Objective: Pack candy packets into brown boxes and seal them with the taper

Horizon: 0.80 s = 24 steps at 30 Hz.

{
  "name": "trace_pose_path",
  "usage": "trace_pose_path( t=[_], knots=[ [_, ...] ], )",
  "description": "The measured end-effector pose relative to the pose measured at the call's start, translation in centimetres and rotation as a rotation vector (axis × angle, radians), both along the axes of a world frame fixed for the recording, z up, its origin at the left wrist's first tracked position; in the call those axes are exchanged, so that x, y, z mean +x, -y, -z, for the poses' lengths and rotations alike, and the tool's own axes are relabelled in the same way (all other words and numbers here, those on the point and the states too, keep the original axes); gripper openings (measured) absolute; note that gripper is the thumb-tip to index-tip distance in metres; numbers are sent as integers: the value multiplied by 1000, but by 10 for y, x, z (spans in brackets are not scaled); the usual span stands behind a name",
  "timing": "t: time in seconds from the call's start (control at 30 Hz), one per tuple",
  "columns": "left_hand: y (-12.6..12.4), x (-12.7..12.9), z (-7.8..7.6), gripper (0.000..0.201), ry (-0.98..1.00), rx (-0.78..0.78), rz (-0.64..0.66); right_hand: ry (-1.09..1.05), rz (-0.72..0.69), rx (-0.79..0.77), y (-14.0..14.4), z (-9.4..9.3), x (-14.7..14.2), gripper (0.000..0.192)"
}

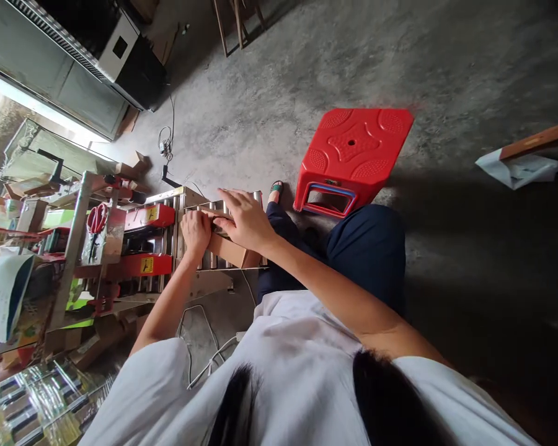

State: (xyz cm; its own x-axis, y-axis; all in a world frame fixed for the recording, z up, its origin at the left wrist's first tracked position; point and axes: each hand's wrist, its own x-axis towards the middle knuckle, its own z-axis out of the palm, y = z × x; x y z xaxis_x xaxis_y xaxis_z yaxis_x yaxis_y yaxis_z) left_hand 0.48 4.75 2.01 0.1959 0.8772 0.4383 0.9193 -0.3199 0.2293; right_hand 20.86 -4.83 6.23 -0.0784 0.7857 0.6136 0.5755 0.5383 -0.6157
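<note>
A small brown cardboard box lies on the metal rollers of a conveyor, directly before me. My left hand is at the box's left end, its fingers curled over the edge there. Across the top of the box reaches my right hand, fingers stretched out and the thumb pointing left toward my left hand. Part of the box's top is hidden under both hands. Left of them is the carton-taping machine with red blocks bearing yellow labels.
Red-handled scissors hang on the machine's frame. A red plastic stool stands on the concrete floor beyond my knees. Cables trail beneath the conveyor. Cartons and papers crowd the left side, and a wooden piece with white wrapping is at far right.
</note>
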Motion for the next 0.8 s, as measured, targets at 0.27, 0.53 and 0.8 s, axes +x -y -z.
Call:
trace_pose_path(
  t=[0.27,0.53,0.8],
  knots=[
    [20,-2,19,41,541,259,-176,226,-267,-137,42,67,-18,64],
    [125,46,27,108,-126,-145,437,-486,-435,-451,16,56,39,33],
    [35,-30,-11,76,337,-189,-12,-574,99,-424,44,88,141,35]
  ],
)
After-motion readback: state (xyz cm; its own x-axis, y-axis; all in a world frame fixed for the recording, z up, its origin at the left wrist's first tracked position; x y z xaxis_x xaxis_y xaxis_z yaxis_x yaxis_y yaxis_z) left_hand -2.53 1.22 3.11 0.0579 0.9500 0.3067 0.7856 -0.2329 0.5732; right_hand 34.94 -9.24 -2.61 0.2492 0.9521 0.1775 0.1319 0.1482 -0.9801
